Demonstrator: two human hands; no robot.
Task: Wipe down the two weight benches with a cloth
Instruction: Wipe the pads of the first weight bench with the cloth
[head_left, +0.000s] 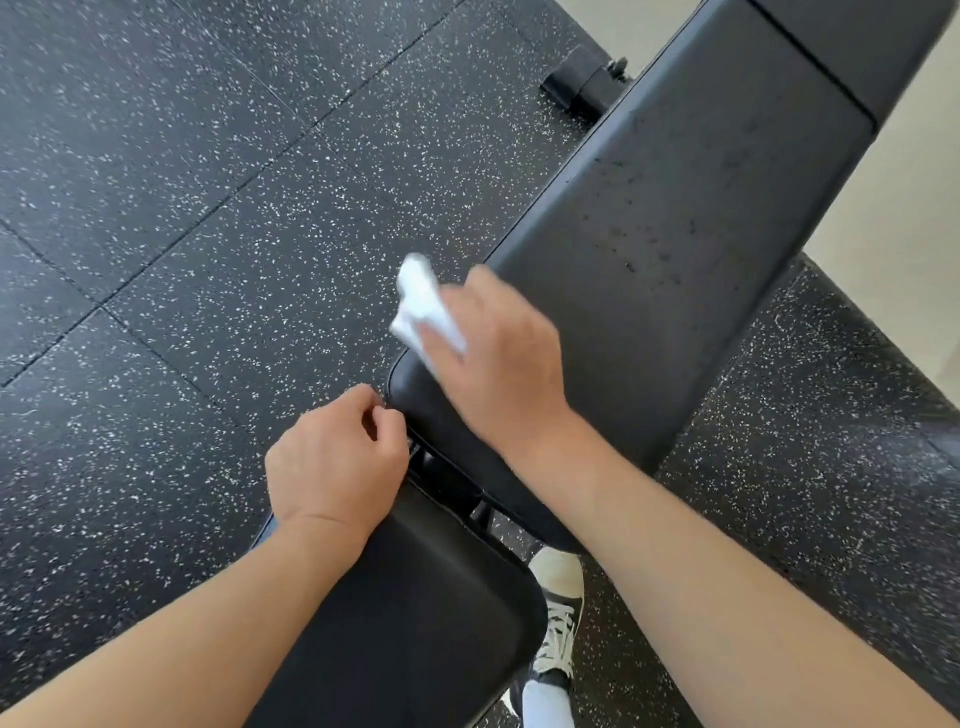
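A black padded weight bench runs from bottom centre to top right; its long back pad (691, 218) carries dark droplet marks. The seat pad (415, 613) lies nearest me, split from the back pad by a gap. My right hand (498, 358) grips a white cloth (423, 306) at the near left corner of the back pad, the cloth blurred and sticking out past the fingers. My left hand (337, 457) hovers at the left side of the gap with fingers loosely curled, holding nothing. Only one bench is in view.
Black rubber floor tiles (208, 208) with white speckles surround the bench. A black bench foot with a small wheel (587, 85) rests on the floor at top centre. A pale floor strip (893, 218) lies at right. My black-and-white sneaker (558, 613) stands under the bench.
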